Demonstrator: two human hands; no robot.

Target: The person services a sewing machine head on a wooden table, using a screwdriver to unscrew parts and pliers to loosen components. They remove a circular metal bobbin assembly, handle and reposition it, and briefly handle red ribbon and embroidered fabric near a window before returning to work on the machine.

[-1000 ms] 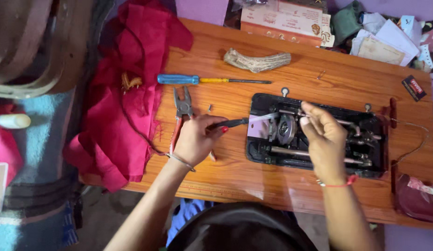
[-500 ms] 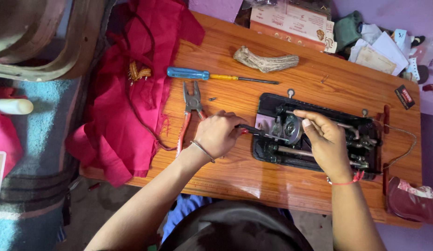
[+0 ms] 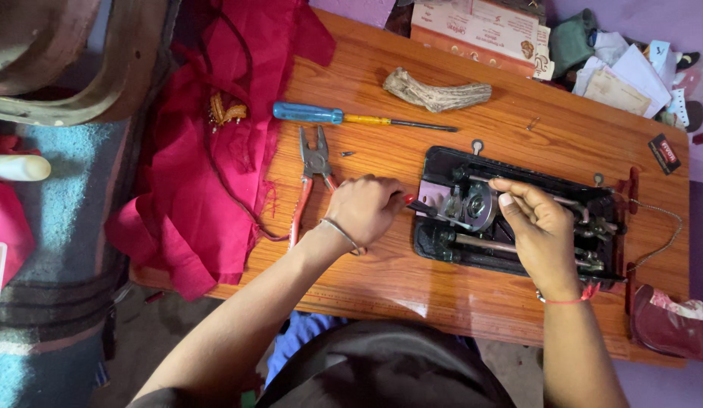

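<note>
the left hand (image 3: 366,211), pinching a slim dark metal tool (image 3: 434,213), had moved its tip into the black machine underside (image 3: 517,215); the right hand (image 3: 536,227) pinched parts at three o'clock.

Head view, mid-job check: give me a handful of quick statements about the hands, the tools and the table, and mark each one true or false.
1. The left hand holds a thin dark tool whose tip reaches into the open black machine base. True.
2. The right hand rests on the bare table, away from the mechanism. False: its fingers are over the metal parts inside the base.
3. The pliers with red handles lie on the table beside the left hand. True.
4. The blue-handled screwdriver is gripped in the right hand. False: it lies loose on the wooden table, above the pliers.
5. A red cloth hangs over the table's left end. True.
</note>
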